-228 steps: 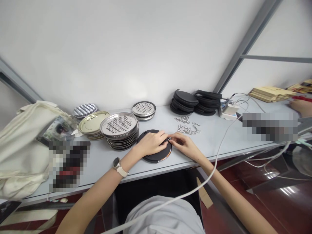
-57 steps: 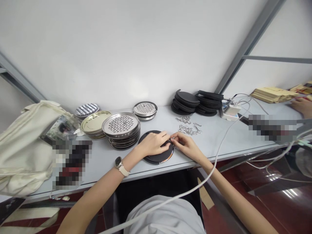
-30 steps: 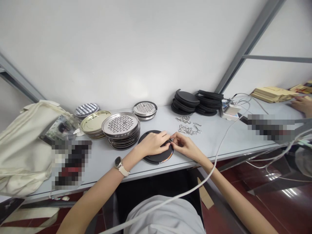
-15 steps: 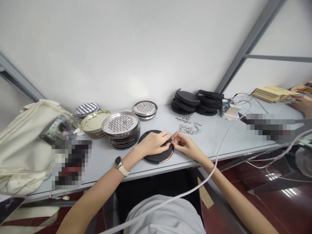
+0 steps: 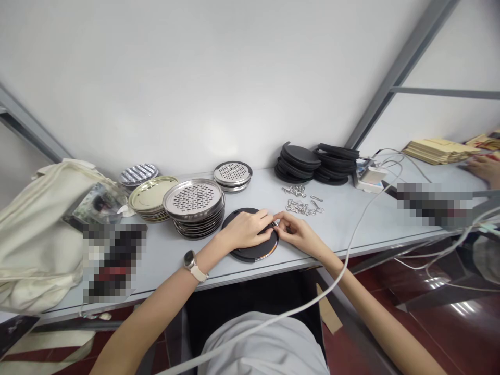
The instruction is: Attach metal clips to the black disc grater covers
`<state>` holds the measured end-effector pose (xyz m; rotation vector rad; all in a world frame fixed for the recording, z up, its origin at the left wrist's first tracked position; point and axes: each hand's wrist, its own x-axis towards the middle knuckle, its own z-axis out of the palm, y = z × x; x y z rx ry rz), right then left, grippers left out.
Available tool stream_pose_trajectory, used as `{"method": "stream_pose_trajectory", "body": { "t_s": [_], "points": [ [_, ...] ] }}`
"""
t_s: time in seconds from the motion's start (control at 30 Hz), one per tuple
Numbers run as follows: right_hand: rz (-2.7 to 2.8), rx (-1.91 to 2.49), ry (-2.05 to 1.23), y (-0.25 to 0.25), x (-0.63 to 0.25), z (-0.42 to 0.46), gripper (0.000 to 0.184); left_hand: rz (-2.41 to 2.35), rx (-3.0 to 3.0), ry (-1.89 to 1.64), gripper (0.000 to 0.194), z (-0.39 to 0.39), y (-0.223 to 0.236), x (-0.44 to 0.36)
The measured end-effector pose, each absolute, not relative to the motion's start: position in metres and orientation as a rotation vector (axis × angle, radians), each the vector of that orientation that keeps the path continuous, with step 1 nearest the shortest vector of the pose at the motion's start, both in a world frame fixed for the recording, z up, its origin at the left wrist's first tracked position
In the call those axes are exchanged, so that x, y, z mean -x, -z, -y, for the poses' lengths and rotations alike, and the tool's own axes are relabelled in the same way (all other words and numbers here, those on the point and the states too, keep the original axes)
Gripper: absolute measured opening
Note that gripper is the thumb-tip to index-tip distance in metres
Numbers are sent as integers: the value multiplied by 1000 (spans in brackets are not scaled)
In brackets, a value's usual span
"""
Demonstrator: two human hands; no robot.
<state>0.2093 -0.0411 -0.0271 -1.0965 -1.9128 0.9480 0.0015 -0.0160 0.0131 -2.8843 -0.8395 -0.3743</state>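
Note:
A round black disc with a shiny rim (image 5: 253, 251) lies flat on the grey table (image 5: 344, 224) in front of me. My left hand (image 5: 244, 229) rests on top of the disc, fingers curled toward its right edge. My right hand (image 5: 299, 233) meets it there, pinching a small metal clip (image 5: 276, 223) at the disc's rim. Just behind my hands lies a loose pile of small metal clips (image 5: 302, 207).
A stack of perforated steel trays (image 5: 193, 205), gold-toned plates (image 5: 150, 197), a smaller perforated stack (image 5: 232, 176) and black disc stacks (image 5: 299, 162) stand along the back. A cream bag (image 5: 35, 229) sits left. A white cable (image 5: 351, 234) crosses right. Another person's hand (image 5: 482, 167) is far right.
Almost nothing differs; both hands stay at the disc's right edge, with only slight finger movement on the small clip.

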Motion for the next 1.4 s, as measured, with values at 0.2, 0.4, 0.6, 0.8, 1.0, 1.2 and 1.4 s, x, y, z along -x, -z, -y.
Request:
{"method": "stream_pose_trajectory", "body": {
  "t_s": [0.2, 0.4, 0.6, 0.8, 1.0, 1.2, 1.4],
  "points": [
    [1890, 1106, -941, 26, -207, 42, 19, 852, 2891, 361, 25, 16, -16, -2],
    [1753, 1058, -1009, 23, -205, 40, 25, 848, 2882, 370, 23, 17, -16, -2],
    [1687, 1088, -950, 26, -206, 37, 24, 860, 2884, 347, 21, 17, -17, -2],
    [1731, 1082, -906, 28, -206, 38, 21, 863, 2886, 351, 22, 17, -18, -2],
    [1775, 1097, -870, 25, -207, 38, 20, 856, 2873, 364, 21, 17, -17, -2],
    [1783, 1099, -868, 28, -208, 37, 22, 861, 2897, 355, 21, 17, -16, -1],
    [1800, 1087, -930, 28, -207, 39, 29, 921, 2922, 399, 23, 17, -17, -2]
  ]
}}
